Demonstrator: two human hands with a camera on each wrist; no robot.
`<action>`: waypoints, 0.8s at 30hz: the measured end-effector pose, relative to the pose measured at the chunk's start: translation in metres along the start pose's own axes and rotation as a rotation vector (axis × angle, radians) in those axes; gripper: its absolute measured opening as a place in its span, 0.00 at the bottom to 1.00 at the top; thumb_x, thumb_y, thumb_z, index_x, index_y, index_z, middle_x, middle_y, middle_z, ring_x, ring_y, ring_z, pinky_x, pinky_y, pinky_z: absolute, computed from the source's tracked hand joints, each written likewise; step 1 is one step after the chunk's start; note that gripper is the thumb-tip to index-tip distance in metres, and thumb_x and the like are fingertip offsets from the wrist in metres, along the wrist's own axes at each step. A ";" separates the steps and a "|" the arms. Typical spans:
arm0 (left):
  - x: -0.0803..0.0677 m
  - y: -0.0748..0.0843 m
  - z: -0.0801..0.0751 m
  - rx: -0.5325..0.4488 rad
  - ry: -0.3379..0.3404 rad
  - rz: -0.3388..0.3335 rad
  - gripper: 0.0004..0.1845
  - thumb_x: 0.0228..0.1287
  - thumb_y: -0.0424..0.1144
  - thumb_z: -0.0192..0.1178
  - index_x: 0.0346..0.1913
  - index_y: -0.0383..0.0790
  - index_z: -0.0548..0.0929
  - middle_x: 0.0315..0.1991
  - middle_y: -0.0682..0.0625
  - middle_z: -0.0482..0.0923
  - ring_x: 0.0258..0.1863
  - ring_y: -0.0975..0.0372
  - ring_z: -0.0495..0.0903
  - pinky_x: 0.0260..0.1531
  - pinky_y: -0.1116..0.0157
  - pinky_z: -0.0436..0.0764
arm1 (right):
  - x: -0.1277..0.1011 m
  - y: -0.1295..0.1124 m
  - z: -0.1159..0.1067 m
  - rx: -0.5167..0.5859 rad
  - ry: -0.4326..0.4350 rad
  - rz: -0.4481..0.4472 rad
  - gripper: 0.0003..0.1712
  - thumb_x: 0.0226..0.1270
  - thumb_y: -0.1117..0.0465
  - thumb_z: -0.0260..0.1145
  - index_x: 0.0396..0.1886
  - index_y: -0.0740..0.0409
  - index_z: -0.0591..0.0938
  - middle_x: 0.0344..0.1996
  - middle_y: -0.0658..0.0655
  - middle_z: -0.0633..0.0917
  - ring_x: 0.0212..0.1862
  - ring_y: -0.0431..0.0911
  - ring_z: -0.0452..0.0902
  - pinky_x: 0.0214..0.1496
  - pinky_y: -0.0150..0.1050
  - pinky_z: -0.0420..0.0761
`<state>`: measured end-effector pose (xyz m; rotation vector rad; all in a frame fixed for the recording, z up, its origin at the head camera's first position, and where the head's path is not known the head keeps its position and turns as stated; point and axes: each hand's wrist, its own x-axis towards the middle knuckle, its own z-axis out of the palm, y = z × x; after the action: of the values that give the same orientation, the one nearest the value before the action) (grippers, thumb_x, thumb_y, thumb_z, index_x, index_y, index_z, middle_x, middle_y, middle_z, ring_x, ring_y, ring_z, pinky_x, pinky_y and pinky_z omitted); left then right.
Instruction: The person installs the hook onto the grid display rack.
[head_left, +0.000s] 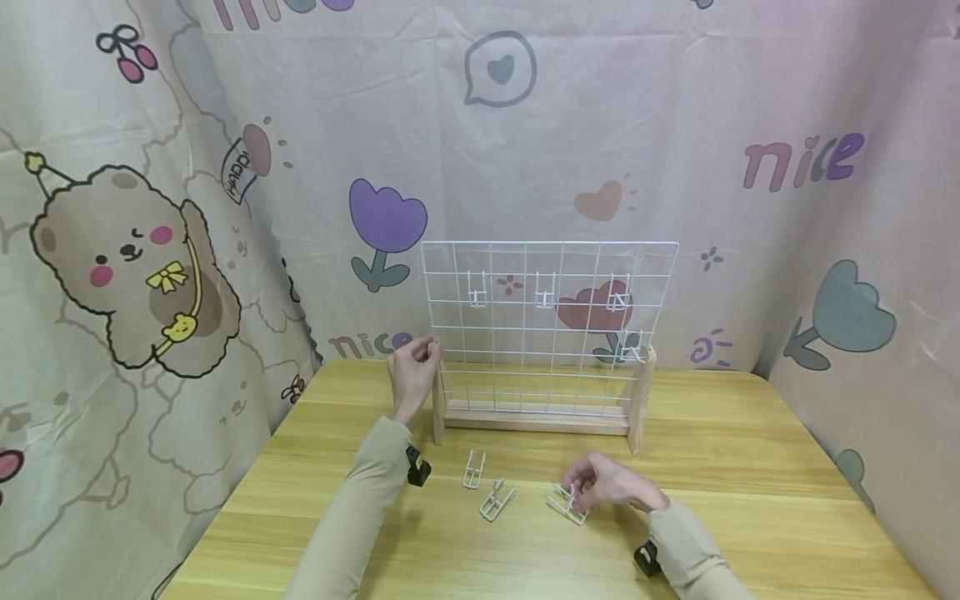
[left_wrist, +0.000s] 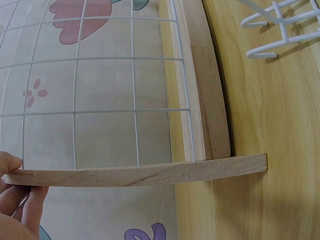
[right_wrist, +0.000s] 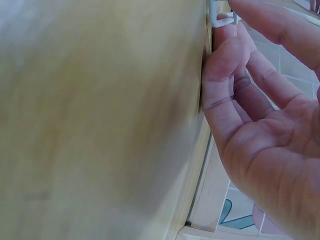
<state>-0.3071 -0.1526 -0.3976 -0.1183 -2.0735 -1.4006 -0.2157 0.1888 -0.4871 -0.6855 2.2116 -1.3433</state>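
My left hand [head_left: 414, 377] pinches the top of the left wooden upright [left_wrist: 135, 175] of a stand that holds a white wire grid panel [head_left: 517, 328]. Several white wire hooks hang on the grid, including one in the middle [head_left: 544, 298] and one low at the right [head_left: 632, 353]. Over the tabletop, my right hand [head_left: 600, 483] has its fingers on a white wire hook [head_left: 558, 502], gripping one end; the right wrist view shows only a small part of that hook [right_wrist: 214, 15] at the fingertips. The hook is partly hidden behind the fingers.
Two more wire hooks lie on the wooden table [head_left: 750, 467], one upper [head_left: 474, 470] and one lower [head_left: 496, 502], between the hands. The stand's right upright [head_left: 640, 402] rises beyond my right hand. A printed curtain [head_left: 600, 108] hangs behind the table.
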 end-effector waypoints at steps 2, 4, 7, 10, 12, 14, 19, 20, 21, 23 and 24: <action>0.000 0.000 0.000 -0.001 -0.001 0.000 0.15 0.65 0.31 0.64 0.51 0.25 0.85 0.46 0.33 0.87 0.43 0.47 0.90 0.43 0.57 0.89 | 0.000 0.000 0.000 -0.001 0.004 0.005 0.17 0.46 0.75 0.72 0.40 0.73 0.83 0.28 0.59 0.84 0.28 0.37 0.76 0.27 0.24 0.77; 0.000 0.000 0.000 0.004 0.000 0.001 0.15 0.65 0.31 0.64 0.51 0.25 0.85 0.45 0.34 0.87 0.43 0.47 0.90 0.43 0.56 0.89 | 0.000 0.000 0.000 -0.005 0.006 0.009 0.16 0.46 0.75 0.71 0.39 0.72 0.83 0.28 0.60 0.85 0.28 0.38 0.76 0.26 0.24 0.77; 0.001 0.000 0.000 0.010 0.002 0.001 0.15 0.66 0.32 0.64 0.51 0.26 0.85 0.45 0.34 0.87 0.43 0.47 0.90 0.43 0.55 0.89 | 0.000 0.000 0.000 -0.006 0.006 0.014 0.15 0.47 0.75 0.71 0.38 0.72 0.83 0.28 0.60 0.85 0.28 0.38 0.75 0.26 0.24 0.77; 0.001 0.000 0.000 0.014 0.003 0.001 0.14 0.66 0.32 0.64 0.51 0.26 0.85 0.45 0.34 0.88 0.43 0.47 0.90 0.43 0.55 0.89 | 0.000 0.000 0.000 -0.002 -0.001 0.012 0.13 0.48 0.75 0.70 0.37 0.72 0.84 0.28 0.58 0.85 0.28 0.38 0.76 0.26 0.24 0.77; 0.001 0.000 0.000 0.014 0.004 0.001 0.14 0.65 0.32 0.64 0.51 0.27 0.85 0.45 0.34 0.88 0.43 0.47 0.90 0.43 0.55 0.89 | -0.001 0.000 0.000 -0.002 -0.007 0.005 0.12 0.49 0.75 0.70 0.37 0.72 0.84 0.28 0.59 0.86 0.27 0.38 0.76 0.26 0.25 0.77; 0.000 0.001 0.000 0.012 0.005 0.002 0.14 0.65 0.32 0.64 0.51 0.28 0.85 0.45 0.34 0.88 0.43 0.47 0.90 0.43 0.56 0.89 | -0.002 0.000 -0.001 -0.008 -0.011 -0.008 0.11 0.49 0.75 0.71 0.36 0.71 0.85 0.27 0.60 0.86 0.27 0.37 0.76 0.26 0.25 0.77; 0.000 0.002 -0.001 0.005 0.004 0.004 0.14 0.65 0.31 0.65 0.51 0.28 0.85 0.46 0.34 0.87 0.43 0.47 0.90 0.43 0.57 0.89 | -0.003 0.001 -0.002 -0.044 -0.010 -0.042 0.08 0.52 0.71 0.73 0.32 0.71 0.85 0.26 0.63 0.86 0.25 0.35 0.75 0.25 0.26 0.77; 0.000 0.001 -0.001 0.002 0.003 0.003 0.14 0.65 0.31 0.65 0.51 0.29 0.85 0.46 0.34 0.87 0.43 0.47 0.90 0.43 0.57 0.89 | -0.003 0.002 -0.002 -0.046 -0.012 -0.049 0.08 0.52 0.71 0.73 0.32 0.71 0.85 0.25 0.64 0.86 0.24 0.35 0.75 0.25 0.26 0.77; 0.000 0.001 -0.001 0.002 0.004 0.003 0.14 0.65 0.31 0.65 0.51 0.29 0.85 0.46 0.34 0.87 0.43 0.46 0.90 0.43 0.57 0.89 | -0.003 0.002 -0.002 -0.047 -0.014 -0.055 0.07 0.52 0.71 0.74 0.31 0.71 0.85 0.25 0.64 0.86 0.24 0.34 0.75 0.25 0.26 0.77; 0.000 0.001 -0.001 0.006 0.005 0.005 0.14 0.65 0.32 0.64 0.51 0.29 0.85 0.46 0.34 0.87 0.43 0.47 0.90 0.43 0.56 0.89 | -0.003 0.002 -0.002 -0.047 -0.019 -0.067 0.08 0.52 0.70 0.74 0.31 0.71 0.85 0.25 0.65 0.86 0.23 0.33 0.75 0.25 0.25 0.77; 0.000 0.000 -0.001 0.008 0.006 0.006 0.14 0.66 0.32 0.64 0.51 0.29 0.85 0.46 0.34 0.87 0.43 0.47 0.90 0.43 0.56 0.89 | -0.003 0.003 -0.002 -0.049 -0.021 -0.071 0.08 0.52 0.70 0.74 0.31 0.71 0.86 0.25 0.66 0.86 0.23 0.33 0.74 0.25 0.25 0.77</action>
<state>-0.3063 -0.1530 -0.3973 -0.1171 -2.0722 -1.3873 -0.2148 0.1930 -0.4882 -0.7992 2.2289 -1.3130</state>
